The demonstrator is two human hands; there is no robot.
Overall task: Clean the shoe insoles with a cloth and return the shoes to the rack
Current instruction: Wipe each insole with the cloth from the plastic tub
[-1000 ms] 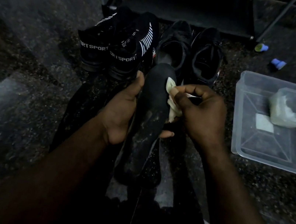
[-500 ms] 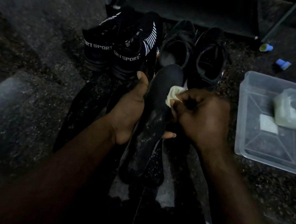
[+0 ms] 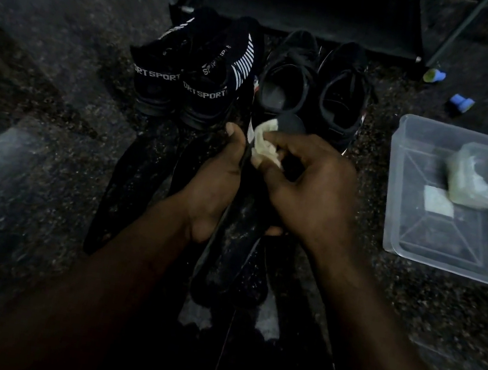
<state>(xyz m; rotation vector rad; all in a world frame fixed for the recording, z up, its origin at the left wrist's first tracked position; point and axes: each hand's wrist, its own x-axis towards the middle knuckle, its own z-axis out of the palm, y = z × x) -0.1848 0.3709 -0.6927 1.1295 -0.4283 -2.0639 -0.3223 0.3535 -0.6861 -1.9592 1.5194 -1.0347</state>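
My left hand grips a black insole by its left edge and holds it tilted above the floor. With its fingers curled round a small pale cloth, my right hand presses it on the insole's upper end. Two more black insoles lie on the floor to the left. Behind them stand a black pair of "SPORT" shoes and a plain black pair. The dark shoe rack is at the back.
A clear plastic tub sits on the speckled floor at the right, holding a smaller container with pale cloth and a white square. Two small blue objects lie near the rack's right leg.
My right hand has moved the cloth up and to the left across the insole's top end. The left hand has turned the insole more edge-on.
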